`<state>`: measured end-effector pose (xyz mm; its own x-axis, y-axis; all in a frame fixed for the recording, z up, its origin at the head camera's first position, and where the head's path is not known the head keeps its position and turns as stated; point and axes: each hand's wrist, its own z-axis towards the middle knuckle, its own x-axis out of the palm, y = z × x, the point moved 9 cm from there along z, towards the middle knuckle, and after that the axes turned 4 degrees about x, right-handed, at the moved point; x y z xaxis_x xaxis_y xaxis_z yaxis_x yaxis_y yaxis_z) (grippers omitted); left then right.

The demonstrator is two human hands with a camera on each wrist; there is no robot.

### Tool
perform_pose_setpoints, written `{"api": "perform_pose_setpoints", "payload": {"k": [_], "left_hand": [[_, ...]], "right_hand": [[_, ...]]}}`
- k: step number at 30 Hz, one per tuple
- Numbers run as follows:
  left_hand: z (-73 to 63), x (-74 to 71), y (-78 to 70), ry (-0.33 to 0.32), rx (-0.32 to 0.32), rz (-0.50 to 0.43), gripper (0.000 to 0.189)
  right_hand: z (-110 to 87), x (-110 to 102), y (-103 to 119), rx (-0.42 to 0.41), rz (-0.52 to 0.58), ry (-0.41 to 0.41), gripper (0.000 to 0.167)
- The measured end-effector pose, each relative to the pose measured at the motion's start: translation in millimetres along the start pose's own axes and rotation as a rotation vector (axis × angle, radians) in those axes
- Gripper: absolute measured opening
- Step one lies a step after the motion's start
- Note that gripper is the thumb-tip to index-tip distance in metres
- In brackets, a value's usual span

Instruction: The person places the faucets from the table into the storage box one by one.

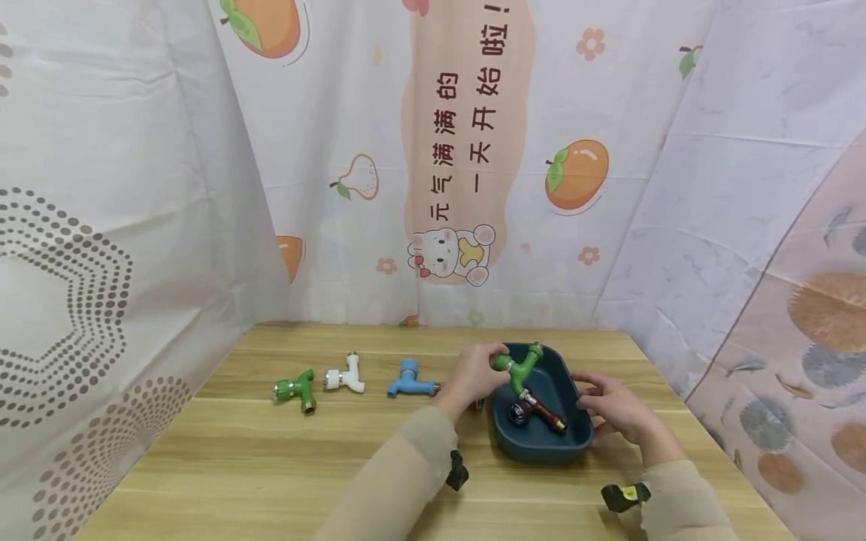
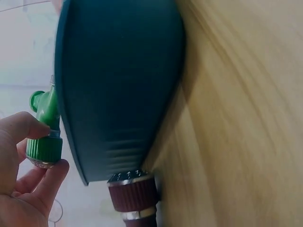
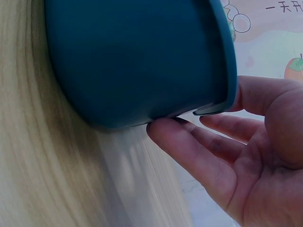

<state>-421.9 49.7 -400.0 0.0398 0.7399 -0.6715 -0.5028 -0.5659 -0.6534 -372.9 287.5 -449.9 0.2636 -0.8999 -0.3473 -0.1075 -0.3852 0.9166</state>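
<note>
My left hand grips a green faucet by its ribbed knob and holds it over a dark teal basin. In the left wrist view the thumb and fingers close round that knob. Inside the basin lies a dark red faucet, which the green one partly overlaps in the head view. My right hand holds the basin's right side at the rim, some fingertips against the outer wall in the right wrist view. Another faucet with a dark red ribbed knob is outside the basin, mostly hidden below my left hand in the head view.
Left of the basin, a blue faucet, a white faucet and a second green faucet lie in a loose row on the wooden table. Printed curtains surround the table's back and sides.
</note>
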Motion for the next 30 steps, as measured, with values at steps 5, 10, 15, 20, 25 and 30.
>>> {"api": "perform_pose_setpoints", "payload": {"k": [5,10,15,20,25,30], "left_hand": [[-0.3,7.8,-4.2,0.019,-0.005,0.013,0.037],[-0.5,11.3,-4.1,0.027,-0.002,0.014,0.036],[-1.9,13.2,-4.1,0.051,0.006,0.059,0.038],[-3.0,12.1,0.1,0.049,-0.036,0.020,0.042],[-1.9,6.6,1.2,0.014,-0.044,0.020,0.037],[-1.8,4.1,1.3,0.010,-0.036,0.016,0.034]], "right_hand": [[0.8,-0.5,-1.2,0.006,-0.006,-0.009,0.063],[0.9,-0.7,-0.6,0.009,-0.009,-0.011,0.063],[-0.1,-1.4,1.1,0.000,-0.016,-0.005,0.063],[0.2,-0.5,-0.5,0.015,0.006,-0.007,0.063],[-0.3,-1.0,0.6,0.001,0.001,-0.002,0.064],[-0.2,-1.9,0.0,-0.001,-0.002,-0.005,0.064]]}}
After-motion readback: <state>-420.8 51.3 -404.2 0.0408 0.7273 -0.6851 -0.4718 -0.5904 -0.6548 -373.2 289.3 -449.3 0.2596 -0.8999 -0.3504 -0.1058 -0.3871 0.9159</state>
